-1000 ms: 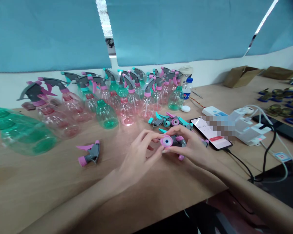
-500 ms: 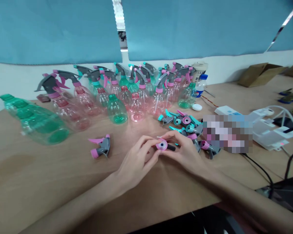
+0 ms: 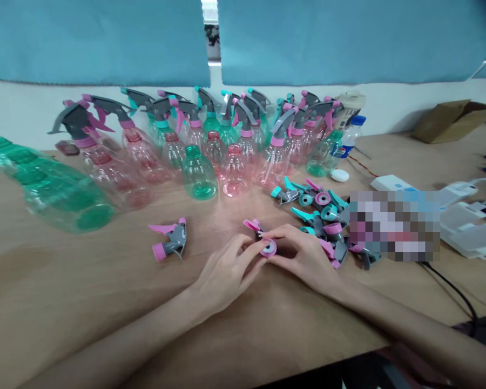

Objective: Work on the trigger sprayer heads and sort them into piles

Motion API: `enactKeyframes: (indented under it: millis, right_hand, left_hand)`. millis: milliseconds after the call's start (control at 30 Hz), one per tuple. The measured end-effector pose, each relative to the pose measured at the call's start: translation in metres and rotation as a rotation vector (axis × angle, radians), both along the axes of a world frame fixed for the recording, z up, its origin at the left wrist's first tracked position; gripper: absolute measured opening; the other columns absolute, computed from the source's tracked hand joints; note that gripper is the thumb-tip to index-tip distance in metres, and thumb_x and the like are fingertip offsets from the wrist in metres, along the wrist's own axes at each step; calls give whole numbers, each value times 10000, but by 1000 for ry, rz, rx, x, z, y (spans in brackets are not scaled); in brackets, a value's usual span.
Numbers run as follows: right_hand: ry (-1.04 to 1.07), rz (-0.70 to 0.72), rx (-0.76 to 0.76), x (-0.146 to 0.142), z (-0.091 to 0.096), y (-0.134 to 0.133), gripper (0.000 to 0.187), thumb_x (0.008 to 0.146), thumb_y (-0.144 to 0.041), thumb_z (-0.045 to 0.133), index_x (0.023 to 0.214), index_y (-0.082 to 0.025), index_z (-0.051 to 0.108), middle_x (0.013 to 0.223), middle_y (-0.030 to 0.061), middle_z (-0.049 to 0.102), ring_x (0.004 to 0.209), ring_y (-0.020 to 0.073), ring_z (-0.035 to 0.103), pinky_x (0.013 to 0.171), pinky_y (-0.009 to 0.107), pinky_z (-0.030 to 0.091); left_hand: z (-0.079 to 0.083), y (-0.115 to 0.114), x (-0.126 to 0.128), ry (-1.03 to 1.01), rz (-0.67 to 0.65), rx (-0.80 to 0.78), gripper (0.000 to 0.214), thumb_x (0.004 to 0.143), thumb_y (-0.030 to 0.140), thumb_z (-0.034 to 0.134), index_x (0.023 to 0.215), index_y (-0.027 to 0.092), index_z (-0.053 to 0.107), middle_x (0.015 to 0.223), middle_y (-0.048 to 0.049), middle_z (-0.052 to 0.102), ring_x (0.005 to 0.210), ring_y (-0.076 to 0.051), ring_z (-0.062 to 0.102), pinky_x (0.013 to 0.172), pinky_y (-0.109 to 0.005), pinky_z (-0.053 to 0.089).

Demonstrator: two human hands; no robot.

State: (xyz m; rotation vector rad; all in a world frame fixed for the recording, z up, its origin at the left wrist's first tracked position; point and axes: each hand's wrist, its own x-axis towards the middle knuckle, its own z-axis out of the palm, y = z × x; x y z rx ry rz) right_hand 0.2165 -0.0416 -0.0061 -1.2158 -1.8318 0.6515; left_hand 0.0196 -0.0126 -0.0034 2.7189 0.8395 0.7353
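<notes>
Between my fingertips is a pink and grey spray nozzle head (image 3: 269, 248), its round collar turned toward me and its pink trigger pointing up and left. My left hand (image 3: 230, 267) pinches it from the left, and my right hand (image 3: 302, 256) grips it from the right. Part of its body is hidden by my fingers. Another pink and grey spray head (image 3: 170, 240) lies on the table to the left. A pile of spray heads (image 3: 328, 213) with pink or turquoise parts lies just beyond my right hand.
Behind stand several spray bottles; an open green bottle (image 3: 200, 175) and an open pink bottle (image 3: 235, 172) are nearest. Green bottles (image 3: 65, 194) stand at left. A blue-capped drink bottle (image 3: 352, 135), a white oval object (image 3: 339, 175), a cardboard box (image 3: 449, 121) and a power strip (image 3: 395, 186) are right.
The spray head has turned in my fingers: its dark end pointed right before, and now its pink trigger shows at the upper left. The camera view has shifted slightly.
</notes>
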Motion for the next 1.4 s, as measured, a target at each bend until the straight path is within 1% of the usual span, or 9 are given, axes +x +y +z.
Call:
enactKeyframes:
  millis: [133, 300, 400, 533, 633, 767, 967, 1200, 1400]
  right_hand:
    - [-69, 33, 120, -1, 2, 8, 223, 804, -237, 685, 1022, -235, 638, 964, 27, 708, 895, 191, 639, 769, 324, 523]
    - [-53, 14, 154, -5, 0, 13, 202, 792, -252, 700, 984, -215, 650, 903, 27, 712, 832, 182, 619, 723, 309, 509]
    - [-43, 8, 179, -6, -3, 14, 209, 797, -261, 695, 995, -212, 647, 894, 24, 710, 826, 179, 611, 721, 310, 501]
    - [-53, 15, 208, -8, -7, 16, 236, 803, -274, 691, 1024, -210, 639, 925, 27, 711, 865, 181, 615, 776, 330, 488]
    - [-82, 11, 247, -8, -10, 17, 220, 804, -295, 690, 999, -205, 639, 930, 32, 716, 880, 192, 624, 817, 355, 473]
    - [-120, 9, 273, -8, -11, 17, 209, 824, -332, 663, 999, -224, 628, 941, 31, 723, 903, 209, 636, 880, 402, 450]
    - [-145, 4, 270, -8, -13, 18, 189, 822, -347, 664, 973, -245, 612, 903, 17, 720, 864, 206, 642, 929, 440, 423]
    - [-146, 10, 275, -8, -13, 18, 172, 815, -361, 671, 926, -245, 609, 856, 7, 719, 811, 197, 653, 955, 441, 400]
    - [-197, 2, 313, -8, -13, 17, 175, 818, -341, 671, 930, -225, 603, 869, 16, 723, 841, 195, 651, 961, 430, 388]
  left_hand:
    - [-1, 7, -2, 5, -3, 15, 240, 948, 259, 454, 1147, 183, 565, 1009, -80, 587, 790, -172, 604, 660, -309, 537]
    - [-1, 8, -4, -28, -1, -18, 226, 946, 226, 458, 1141, 183, 563, 1005, -70, 570, 740, -150, 596, 634, -286, 523]
    - [1, 8, -5, -59, 5, -76, 212, 937, 197, 465, 1124, 182, 564, 1001, -64, 547, 715, -134, 583, 634, -277, 515]
    - [3, 10, -5, -131, 1, -171, 183, 923, 179, 493, 1089, 188, 569, 992, -53, 526, 723, -118, 569, 662, -265, 513]
    - [5, 11, -5, -175, -1, -212, 148, 918, 177, 504, 1049, 187, 570, 988, -48, 522, 716, -106, 557, 660, -250, 509]
    - [5, 11, -4, -176, 7, -244, 139, 923, 168, 480, 1028, 194, 566, 992, -49, 526, 719, -109, 557, 649, -253, 504]
    - [4, 11, -5, -152, 0, -246, 173, 934, 155, 440, 1063, 191, 549, 1000, -59, 518, 763, -133, 569, 686, -288, 504]
    - [3, 12, -3, -117, -2, -239, 161, 924, 138, 432, 1046, 190, 523, 1019, -64, 509, 857, -163, 564, 742, -311, 511]
    - [6, 11, -2, -65, -12, -186, 148, 906, 117, 420, 976, 178, 535, 1008, -65, 502, 795, -153, 564, 723, -314, 514]
